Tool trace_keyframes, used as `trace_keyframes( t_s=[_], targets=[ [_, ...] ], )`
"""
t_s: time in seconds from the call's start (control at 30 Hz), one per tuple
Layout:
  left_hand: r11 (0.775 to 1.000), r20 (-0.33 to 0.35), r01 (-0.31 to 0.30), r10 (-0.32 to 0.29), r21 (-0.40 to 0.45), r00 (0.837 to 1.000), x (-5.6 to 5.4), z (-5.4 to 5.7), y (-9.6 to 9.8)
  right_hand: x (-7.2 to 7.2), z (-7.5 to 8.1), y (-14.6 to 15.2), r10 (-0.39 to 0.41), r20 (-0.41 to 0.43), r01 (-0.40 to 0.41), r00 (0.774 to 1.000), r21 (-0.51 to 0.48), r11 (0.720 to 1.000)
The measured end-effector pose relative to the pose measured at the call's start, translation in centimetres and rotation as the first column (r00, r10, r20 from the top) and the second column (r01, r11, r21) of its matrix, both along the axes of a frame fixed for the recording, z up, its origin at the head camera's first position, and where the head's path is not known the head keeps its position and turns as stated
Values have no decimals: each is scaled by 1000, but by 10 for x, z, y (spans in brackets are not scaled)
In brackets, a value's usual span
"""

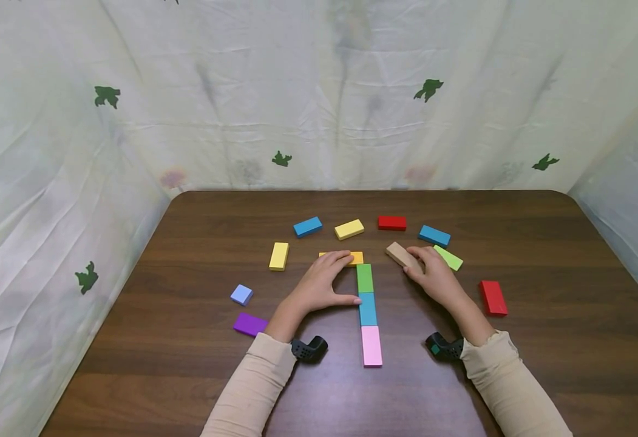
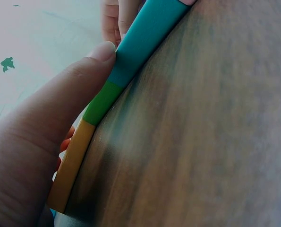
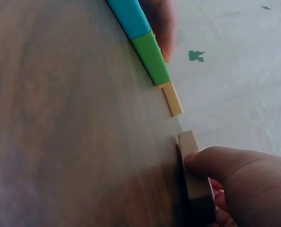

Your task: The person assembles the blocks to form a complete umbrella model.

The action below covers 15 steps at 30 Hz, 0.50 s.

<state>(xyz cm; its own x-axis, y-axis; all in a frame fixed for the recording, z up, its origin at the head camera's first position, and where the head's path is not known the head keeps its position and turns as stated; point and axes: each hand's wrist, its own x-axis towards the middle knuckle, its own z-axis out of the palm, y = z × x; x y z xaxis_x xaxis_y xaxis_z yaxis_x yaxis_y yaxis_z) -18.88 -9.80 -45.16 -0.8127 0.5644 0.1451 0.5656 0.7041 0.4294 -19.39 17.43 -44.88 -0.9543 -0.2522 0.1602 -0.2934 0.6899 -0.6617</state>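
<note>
Tan rectangular block (image 1: 400, 255) | pinched in right grip (image 1: 436, 276) | wood-grained table (image 1: 521, 237)

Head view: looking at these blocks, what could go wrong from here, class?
The left hand has its thumb against the teal block; a nudge might push it out of line with the green block and pink block. The right hand, holding the wooden block, is close beside the lime block and may knock it.

Through the head view I watch the left forearm (image 1: 255, 382) and right forearm (image 1: 512, 382) slant forward and inward. The left hand (image 1: 319, 285) is spread, its thumb (image 2: 79, 80) well apart from the fingers (image 1: 336, 261), while the right hand (image 1: 436, 276) pinches between thumb and fingers.
</note>
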Motion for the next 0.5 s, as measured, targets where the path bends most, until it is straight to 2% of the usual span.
trace_keyframes(
  t_s=[0.5],
  targets=[
    [1000,13,-4,4,-9,1000,0,0,0,-5,4,-4,44,-52,-46,998,-50,998]
  ],
)
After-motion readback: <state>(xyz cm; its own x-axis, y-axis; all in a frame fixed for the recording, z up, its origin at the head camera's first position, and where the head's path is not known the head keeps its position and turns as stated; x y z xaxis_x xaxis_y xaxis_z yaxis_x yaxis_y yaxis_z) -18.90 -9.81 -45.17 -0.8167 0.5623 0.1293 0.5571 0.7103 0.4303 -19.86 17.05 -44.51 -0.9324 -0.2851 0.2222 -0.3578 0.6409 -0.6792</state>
